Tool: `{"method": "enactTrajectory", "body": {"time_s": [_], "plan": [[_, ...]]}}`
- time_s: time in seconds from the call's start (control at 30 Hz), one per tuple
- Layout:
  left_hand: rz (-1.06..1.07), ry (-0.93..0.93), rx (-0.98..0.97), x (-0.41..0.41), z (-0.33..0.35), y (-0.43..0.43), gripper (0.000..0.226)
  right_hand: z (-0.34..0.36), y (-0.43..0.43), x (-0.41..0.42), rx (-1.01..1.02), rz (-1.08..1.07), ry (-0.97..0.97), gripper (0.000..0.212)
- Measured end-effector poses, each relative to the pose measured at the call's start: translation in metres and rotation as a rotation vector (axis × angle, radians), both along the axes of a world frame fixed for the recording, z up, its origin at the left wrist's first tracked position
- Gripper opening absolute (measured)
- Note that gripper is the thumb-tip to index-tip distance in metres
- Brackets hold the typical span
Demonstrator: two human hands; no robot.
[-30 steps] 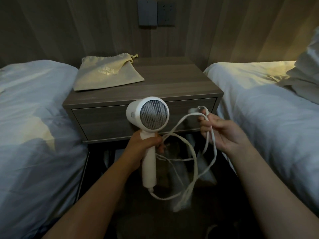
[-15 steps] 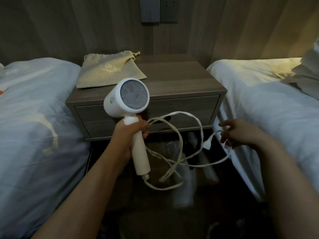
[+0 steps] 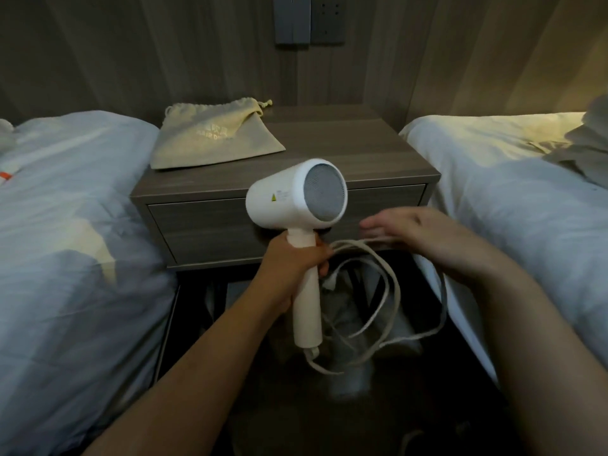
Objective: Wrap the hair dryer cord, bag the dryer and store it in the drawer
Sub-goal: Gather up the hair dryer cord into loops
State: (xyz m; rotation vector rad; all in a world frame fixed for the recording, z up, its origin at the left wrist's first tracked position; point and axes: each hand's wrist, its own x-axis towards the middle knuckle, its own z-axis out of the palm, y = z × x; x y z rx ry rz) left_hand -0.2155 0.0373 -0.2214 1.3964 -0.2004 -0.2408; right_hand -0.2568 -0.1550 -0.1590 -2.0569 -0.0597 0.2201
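My left hand (image 3: 292,264) grips the handle of the white hair dryer (image 3: 296,199), held upright in front of the nightstand with its mesh end turned to the right. The white cord (image 3: 388,291) hangs from the handle's base in loose loops. My right hand (image 3: 418,235), blurred by motion, is beside the dryer head with its fingers stretched toward it; a strand of cord runs under the palm, and whether the hand holds it I cannot tell. A beige drawstring bag (image 3: 214,139) lies flat on the nightstand's top. The drawer (image 3: 204,225) is closed.
The wooden nightstand (image 3: 362,153) stands between two beds with white bedding, one on the left (image 3: 65,241) and one on the right (image 3: 510,199). Wall sockets (image 3: 309,18) are above it. Crumpled plastic (image 3: 348,311) fills the dark space under the drawer.
My right hand swung from the right, low by the bed, up and left toward the dryer head, carrying cord. The dryer turned its mesh end rightward and shifted right.
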Motion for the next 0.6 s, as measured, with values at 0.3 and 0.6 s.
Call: {"method": "enactTrajectory", "body": {"time_s": [0.3, 0.6], "plan": [[-0.149, 0.152, -0.061, 0.003, 0.001, 0.016, 0.016, -0.003, 0.010, 0.003, -0.070, -0.275, -0.346, 0.029], [-0.271, 0.173, 0.064, 0.013, -0.001, 0.036, 0.011, -0.043, -0.021, 0.028, 0.680, -0.594, -0.205, 0.035]]}}
